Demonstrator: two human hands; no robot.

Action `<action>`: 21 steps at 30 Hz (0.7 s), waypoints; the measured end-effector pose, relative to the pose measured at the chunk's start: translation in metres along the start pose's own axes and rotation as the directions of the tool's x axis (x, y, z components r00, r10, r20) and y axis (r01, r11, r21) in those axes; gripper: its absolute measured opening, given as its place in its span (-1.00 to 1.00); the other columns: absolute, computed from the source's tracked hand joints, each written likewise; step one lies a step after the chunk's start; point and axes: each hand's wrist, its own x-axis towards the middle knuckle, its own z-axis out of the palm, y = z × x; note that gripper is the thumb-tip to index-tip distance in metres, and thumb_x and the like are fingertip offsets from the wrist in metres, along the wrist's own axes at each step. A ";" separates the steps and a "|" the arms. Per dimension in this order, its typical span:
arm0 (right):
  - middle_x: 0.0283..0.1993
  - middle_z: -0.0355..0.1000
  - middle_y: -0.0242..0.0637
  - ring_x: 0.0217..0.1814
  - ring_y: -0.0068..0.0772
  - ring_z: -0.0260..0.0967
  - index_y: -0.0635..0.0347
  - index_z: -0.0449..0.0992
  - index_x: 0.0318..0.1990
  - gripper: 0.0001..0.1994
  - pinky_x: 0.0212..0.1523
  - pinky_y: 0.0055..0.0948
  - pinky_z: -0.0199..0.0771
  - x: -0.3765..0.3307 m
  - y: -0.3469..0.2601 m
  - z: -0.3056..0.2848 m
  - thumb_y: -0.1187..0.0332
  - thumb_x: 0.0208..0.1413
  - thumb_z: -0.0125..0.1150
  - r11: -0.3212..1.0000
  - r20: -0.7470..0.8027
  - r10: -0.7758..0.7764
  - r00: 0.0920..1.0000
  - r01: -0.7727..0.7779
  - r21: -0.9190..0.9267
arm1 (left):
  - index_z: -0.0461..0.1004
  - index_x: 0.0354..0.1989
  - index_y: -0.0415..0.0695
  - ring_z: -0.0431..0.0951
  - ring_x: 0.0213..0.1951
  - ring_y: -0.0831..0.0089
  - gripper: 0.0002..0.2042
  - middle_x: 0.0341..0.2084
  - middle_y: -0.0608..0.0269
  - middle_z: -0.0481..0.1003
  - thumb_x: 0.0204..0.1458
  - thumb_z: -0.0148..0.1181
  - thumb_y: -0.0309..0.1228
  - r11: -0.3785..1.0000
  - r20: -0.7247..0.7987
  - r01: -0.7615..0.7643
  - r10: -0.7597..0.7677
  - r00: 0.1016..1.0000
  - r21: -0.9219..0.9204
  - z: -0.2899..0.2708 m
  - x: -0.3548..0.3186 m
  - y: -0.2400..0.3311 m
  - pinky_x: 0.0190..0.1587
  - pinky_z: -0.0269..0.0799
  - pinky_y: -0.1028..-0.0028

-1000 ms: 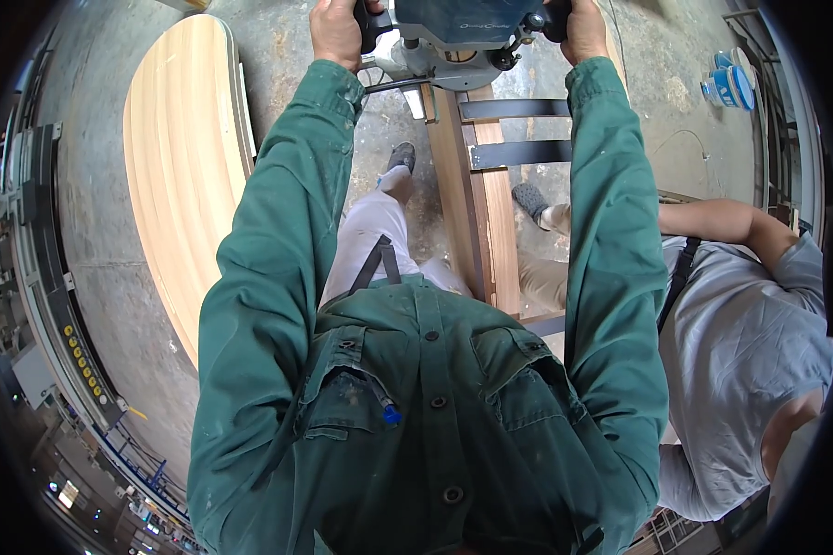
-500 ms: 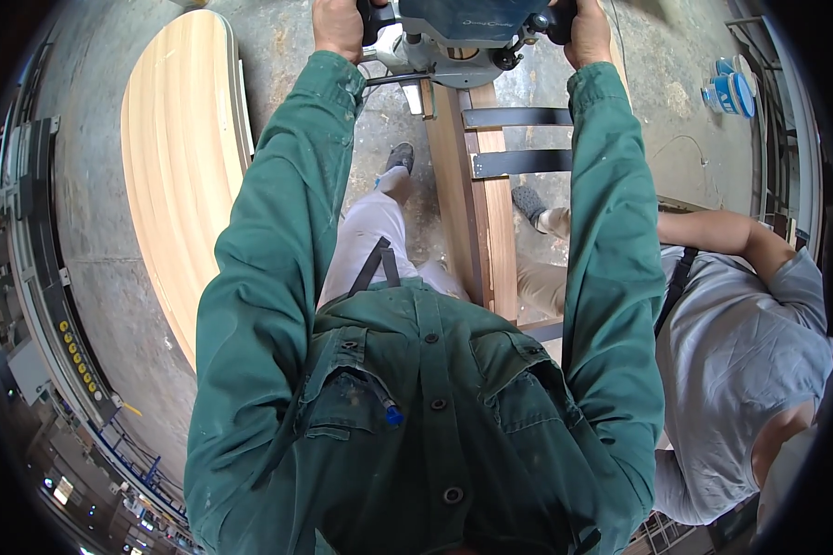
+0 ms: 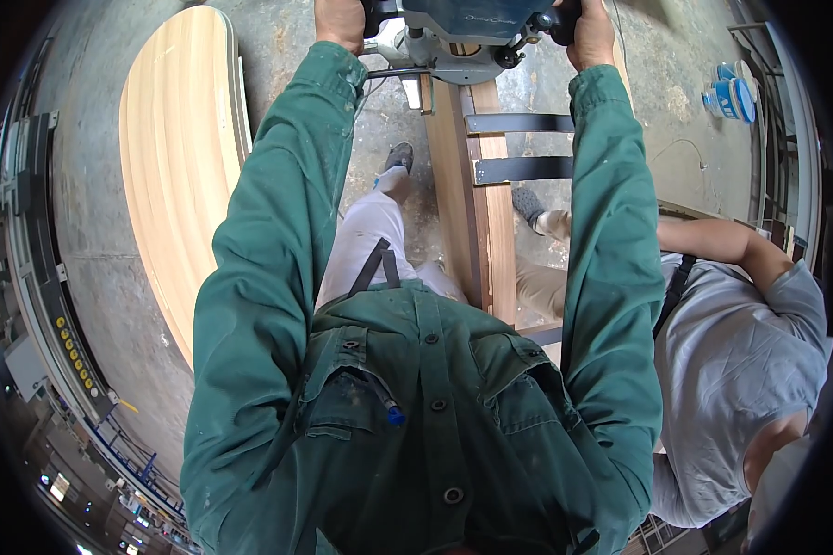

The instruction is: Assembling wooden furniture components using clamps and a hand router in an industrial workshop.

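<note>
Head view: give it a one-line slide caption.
Both hands, left hand and right hand, grip a blue-grey power tool over a long wooden workpiece, beside a crouching co-worker.

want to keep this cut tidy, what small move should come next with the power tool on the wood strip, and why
Probably ease the power tool a little farther along the long wood strip, steady and straight. Both the left hand and right hand have a grip on its side handles, and the tool sits at the strip's far end, above the two dark cross bars.

A woodworking shop, bare concrete floor [image 3: 93, 250], a big curved wood panel [image 3: 171, 176] lying on it, long timber rails [image 3: 477, 213] with black clamps [image 3: 520, 123], a power tool [image 3: 467, 28], machinery [image 3: 37, 305] along the wall
</note>
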 end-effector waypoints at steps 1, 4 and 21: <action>-0.72 0.21 -0.49 -0.75 -0.62 0.11 0.05 0.41 -0.56 -0.67 -0.75 -0.61 0.01 0.003 0.002 -0.002 0.06 0.12 -0.02 1.000 0.000 0.000 1.000 0.000 -0.001 | 0.41 -0.64 -0.10 0.34 -0.66 0.55 -0.62 -0.74 0.35 0.34 -0.01 0.11 -0.03 1.000 0.000 0.001 -0.001 1.000 -0.001 0.000 0.001 0.000 -0.56 0.26 0.55; -0.71 0.23 -0.48 -0.72 -0.61 0.13 0.06 0.42 -0.55 -0.67 -0.72 -0.61 0.05 0.010 0.007 -0.005 0.07 0.12 -0.03 1.000 0.009 -0.024 1.000 0.024 0.016 | 0.42 -0.64 -0.10 0.34 -0.66 0.55 -0.62 -0.74 0.35 0.36 -0.02 0.12 -0.03 1.000 0.017 -0.014 0.014 1.000 -0.004 0.001 0.006 -0.001 -0.56 0.25 0.55; -0.63 0.26 -0.52 -0.63 -0.65 0.17 0.05 0.45 -0.48 -0.73 -0.62 -0.62 0.11 0.017 0.006 0.004 0.13 0.14 -0.03 0.995 -0.026 -0.073 0.997 0.074 0.063 | 0.45 -0.66 -0.14 0.36 -0.65 0.55 -0.61 -0.73 0.31 0.42 0.02 0.06 -0.08 0.993 0.038 -0.083 0.080 0.996 0.086 0.001 0.025 0.003 -0.54 0.23 0.56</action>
